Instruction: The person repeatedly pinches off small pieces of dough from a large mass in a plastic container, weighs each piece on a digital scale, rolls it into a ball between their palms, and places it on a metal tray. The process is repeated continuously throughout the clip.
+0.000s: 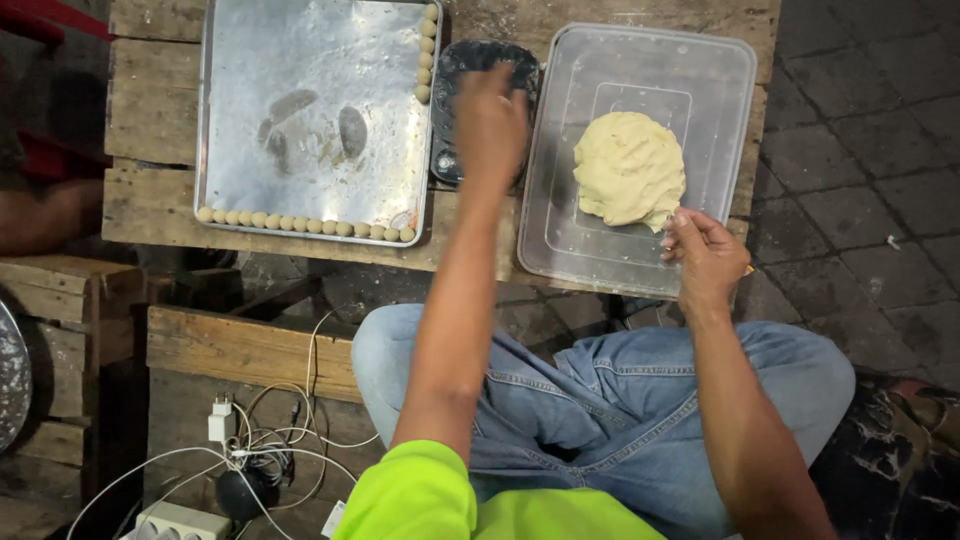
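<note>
Two hands work: left hand [490,125] dips into the dark bowl [455,75] at top centre, grip unclear; right hand [705,255] pinches the dough [628,168]. Equal pinches would give uniform balls [300,224].

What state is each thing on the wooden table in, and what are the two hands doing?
Metal tray: flat on the table, dough balls lined along its near and right edges, middle bare.
Dark dish: between tray and container, partly covered by the left hand.
Clear plastic container: open, no lid on it.
Dough lump: one mass inside the container.
Right hand: fingers curled at the dough's near edge.
</note>
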